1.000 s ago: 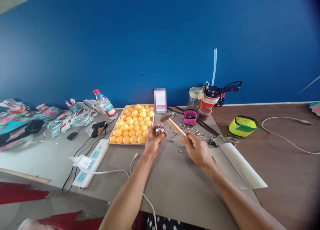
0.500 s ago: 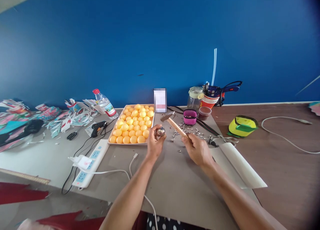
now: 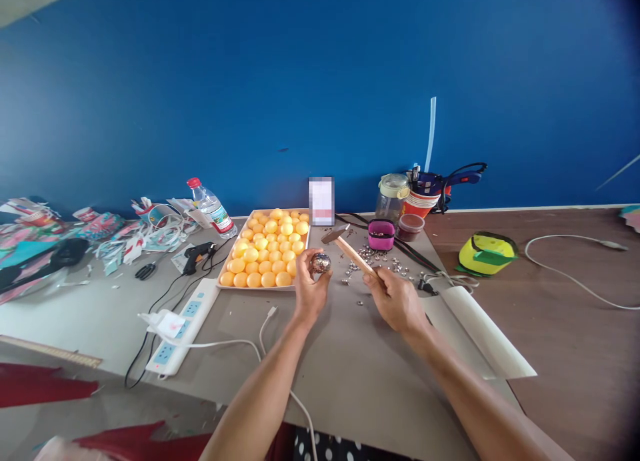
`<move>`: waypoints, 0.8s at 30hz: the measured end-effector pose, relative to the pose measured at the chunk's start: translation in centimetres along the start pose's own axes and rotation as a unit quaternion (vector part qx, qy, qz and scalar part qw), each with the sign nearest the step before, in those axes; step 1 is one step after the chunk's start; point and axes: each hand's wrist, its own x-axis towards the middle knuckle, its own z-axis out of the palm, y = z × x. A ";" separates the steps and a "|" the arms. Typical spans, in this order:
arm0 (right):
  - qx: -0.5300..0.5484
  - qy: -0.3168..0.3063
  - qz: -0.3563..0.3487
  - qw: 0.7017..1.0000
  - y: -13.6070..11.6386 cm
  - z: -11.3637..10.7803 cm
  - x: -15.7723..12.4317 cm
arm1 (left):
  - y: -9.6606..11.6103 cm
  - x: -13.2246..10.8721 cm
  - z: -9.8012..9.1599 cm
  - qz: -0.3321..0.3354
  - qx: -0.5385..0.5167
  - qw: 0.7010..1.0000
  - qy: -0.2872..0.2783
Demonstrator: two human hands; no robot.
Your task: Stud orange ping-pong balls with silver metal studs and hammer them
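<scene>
Jar (image 3: 388,206) and bottle (image 3: 216,214) are standing near the blue wall (image 3: 300,101). Glue gun (image 3: 197,254) is lying near the bottle.

Shiny silver ball (image 3: 321,263) near tilted wooden-handled hammer (image 3: 354,254)

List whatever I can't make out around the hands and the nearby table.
In the head view:
- Lower side of the shiny ball: hidden by the left hand.
- Gripped part of the hammer: covered by the right hand.
- Print on the upright panel: masked by pixelation.
- Exact shape of the scattered metallic pieces: too small.
- Rest of the polka-dot cloth: cut off by the bottom edge.
</scene>
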 end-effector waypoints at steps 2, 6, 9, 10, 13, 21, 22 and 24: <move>-0.001 -0.001 0.002 1.000 0.0 0.0 0.0 | -0.1 0.0 0.0 0.005 0.006 1.000 -0.002; 0.000 0.001 0.004 1.000 -0.1 -0.1 0.0 | -0.1 -0.1 -0.1 0.006 0.016 1.000 -0.002; 0.003 0.001 0.003 1.000 -0.2 -0.2 0.0 | -0.3 0.0 -0.1 0.001 0.016 1.000 0.007; 0.003 0.001 0.003 1.000 -0.2 -0.2 0.0 | -0.4 0.0 -0.2 0.002 0.014 1.000 0.011; -0.001 0.001 0.003 1.000 -0.2 -0.2 0.1 | -0.5 0.1 -0.2 0.008 0.010 1.000 0.019; 0.007 -0.001 0.006 1.000 -0.1 -0.2 0.1 | -0.7 -0.1 -0.3 0.033 0.048 0.998 -0.012; 0.009 -0.001 0.005 1.000 -0.1 -0.2 0.1 | -0.7 -0.2 -0.3 0.031 0.045 0.998 -0.012; 0.011 0.000 0.006 1.000 -0.1 -0.2 0.1 | -0.9 -0.2 -0.2 0.026 0.040 0.999 -0.009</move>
